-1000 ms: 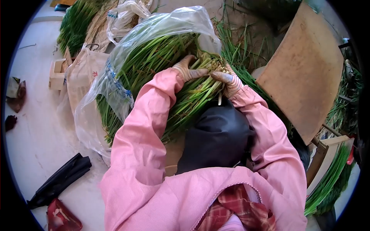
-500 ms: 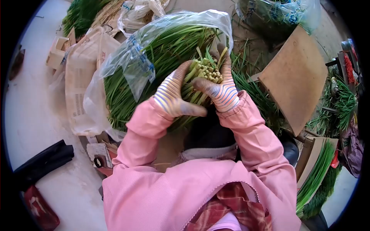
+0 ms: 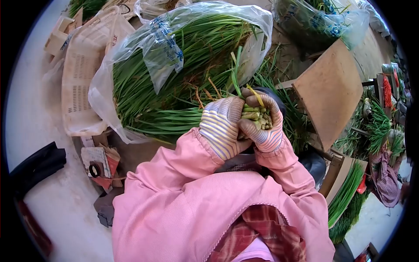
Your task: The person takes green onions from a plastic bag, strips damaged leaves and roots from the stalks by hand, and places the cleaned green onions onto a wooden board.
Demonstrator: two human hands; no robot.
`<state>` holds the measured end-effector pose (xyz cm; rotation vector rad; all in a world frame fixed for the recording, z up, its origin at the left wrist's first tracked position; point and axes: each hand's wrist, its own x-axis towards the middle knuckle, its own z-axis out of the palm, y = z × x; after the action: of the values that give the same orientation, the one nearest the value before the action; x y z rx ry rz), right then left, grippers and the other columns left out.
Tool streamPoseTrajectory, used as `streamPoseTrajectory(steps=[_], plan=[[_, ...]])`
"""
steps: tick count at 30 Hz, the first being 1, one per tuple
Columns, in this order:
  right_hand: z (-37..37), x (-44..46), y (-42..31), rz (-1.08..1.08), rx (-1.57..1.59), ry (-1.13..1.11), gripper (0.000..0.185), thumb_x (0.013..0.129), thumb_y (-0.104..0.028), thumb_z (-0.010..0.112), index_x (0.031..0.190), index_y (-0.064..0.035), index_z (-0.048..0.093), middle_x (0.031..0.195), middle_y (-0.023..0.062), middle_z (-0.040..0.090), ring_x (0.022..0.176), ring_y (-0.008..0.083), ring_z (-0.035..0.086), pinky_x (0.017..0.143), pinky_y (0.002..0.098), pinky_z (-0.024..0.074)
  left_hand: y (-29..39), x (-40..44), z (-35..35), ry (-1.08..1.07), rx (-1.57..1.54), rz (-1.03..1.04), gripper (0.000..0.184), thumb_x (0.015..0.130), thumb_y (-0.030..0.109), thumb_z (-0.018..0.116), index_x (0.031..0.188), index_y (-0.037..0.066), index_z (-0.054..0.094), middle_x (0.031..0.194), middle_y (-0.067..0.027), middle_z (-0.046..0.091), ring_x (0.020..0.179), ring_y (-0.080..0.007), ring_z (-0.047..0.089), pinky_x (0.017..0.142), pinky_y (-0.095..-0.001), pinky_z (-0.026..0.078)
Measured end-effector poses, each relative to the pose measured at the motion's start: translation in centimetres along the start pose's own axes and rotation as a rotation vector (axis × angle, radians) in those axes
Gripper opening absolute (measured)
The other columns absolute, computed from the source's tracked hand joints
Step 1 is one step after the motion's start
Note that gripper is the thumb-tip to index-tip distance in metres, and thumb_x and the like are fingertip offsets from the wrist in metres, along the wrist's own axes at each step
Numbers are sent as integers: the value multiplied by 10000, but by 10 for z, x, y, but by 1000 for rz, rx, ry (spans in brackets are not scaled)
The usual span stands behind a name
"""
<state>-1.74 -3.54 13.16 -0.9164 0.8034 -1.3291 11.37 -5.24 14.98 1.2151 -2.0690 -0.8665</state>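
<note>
A bunch of garlic chives (image 3: 261, 118), cut stem ends facing me, is held at my lap between both hands. My left hand (image 3: 221, 124), in a striped knit glove with a brown palm, wraps round the bunch from the left. From the right, my right hand (image 3: 273, 122), gloved alike, curls its fingers and thumb about the stem ends. A yellowish strip (image 3: 255, 94) passes by its fingers, and a loose green stalk (image 3: 236, 72) stands up above the hands. Just beyond lies a heap of chives (image 3: 174, 94) in a clear plastic bag (image 3: 262, 30).
A cream plastic crate (image 3: 85, 74) stands left of the bag. On the right are a tilted wooden board (image 3: 329, 91) and a rack of bundled chives (image 3: 348, 192). Another plastic bag of greens (image 3: 323, 22) sits at the back right.
Both hands have come down toward my lap with the bunch. My left hand has turned from a spread grip to one wrapped round the bunch. The view has shifted slightly.
</note>
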Motion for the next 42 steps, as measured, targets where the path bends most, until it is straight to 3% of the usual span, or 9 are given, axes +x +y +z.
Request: streamPoseTrajectory(steps=[6, 8, 11, 16, 23, 27, 31, 35, 42], plan=[[-26, -2, 6, -153, -46, -180, 339, 617, -82, 717, 901, -22, 541, 1024, 140, 515, 1040, 269, 465, 922, 397, 334, -18, -29, -11, 76, -713, -39, 611, 583, 196, 702, 1086, -13, 424, 972, -158, 513, 896, -301, 521, 813, -336, 407], [-29, 1, 6, -182, -48, -247, 360, 619, -102, 726, 916, -25, 537, 1019, 141, 514, 1028, 272, 469, 925, 407, 331, -32, -15, -17, 254, -286, 185, 706, 558, 260, 739, 1101, -38, 401, 1031, -187, 476, 946, -319, 490, 859, -352, 372], [-17, -6, 0, -67, -65, -132, 409, 619, -94, 724, 968, -22, 525, 1073, 145, 471, 1041, 265, 451, 901, 386, 363, -28, -2, -6, -147, -87, 115, 963, 385, 404, 787, 1136, -33, 372, 1019, -204, 490, 933, -360, 496, 824, -369, 395], [-14, -7, -7, 5, 38, -247, 958, 458, -236, 827, 1259, -101, 318, 1298, 170, 306, 1194, 318, 307, 964, 413, 283, -16, -3, -2, -226, -89, -74, 708, 363, 388, 773, 891, 18, 480, 805, -161, 550, 759, -353, 538, 658, -376, 440], [-5, 18, -4, -152, -419, -370, 194, 590, -15, 673, 732, -42, 543, 934, 122, 546, 886, 226, 532, 907, 390, 342, -37, -9, -2, -234, -676, -175, 517, 486, 233, 754, 902, 44, 512, 849, -93, 568, 811, -234, 551, 704, -320, 450], [-5, 8, -4, -156, -285, -323, 220, 589, -19, 679, 758, -38, 541, 929, 131, 535, 926, 235, 510, 884, 396, 354, -58, -8, -8, -414, -1165, -187, 608, 597, 1, 706, 1123, 59, 408, 1020, -35, 509, 979, -120, 456, 860, -289, 385], [-12, 5, -12, -131, -42, -223, 205, 588, -23, 636, 762, -43, 528, 929, 137, 523, 931, 264, 494, 892, 425, 341, -177, -25, 6, -599, -721, -350, 550, 829, 492, 410, 1198, 85, 436, 1150, -77, 497, 1069, -163, 442, 925, -278, 321], [-25, -3, -51, -81, -42, -149, 218, 689, -85, 542, 905, -59, 522, 1004, 137, 517, 992, 289, 479, 908, 434, 339, -228, -68, 5, -704, 86, -640, 522, 816, 460, 436, 1179, 84, 455, 1130, -88, 511, 1048, -173, 462, 910, -282, 338], [-99, 20, -156, -245, 148, -224, 296, 837, -162, 395, 1088, -41, 493, 1128, 137, 498, 1114, 321, 396, 957, 478, 275, -226, -121, -12, -722, 260, -768, 475, 794, 404, 482, 1144, 82, 489, 1094, -106, 537, 1012, -190, 497, 884, -289, 369]])
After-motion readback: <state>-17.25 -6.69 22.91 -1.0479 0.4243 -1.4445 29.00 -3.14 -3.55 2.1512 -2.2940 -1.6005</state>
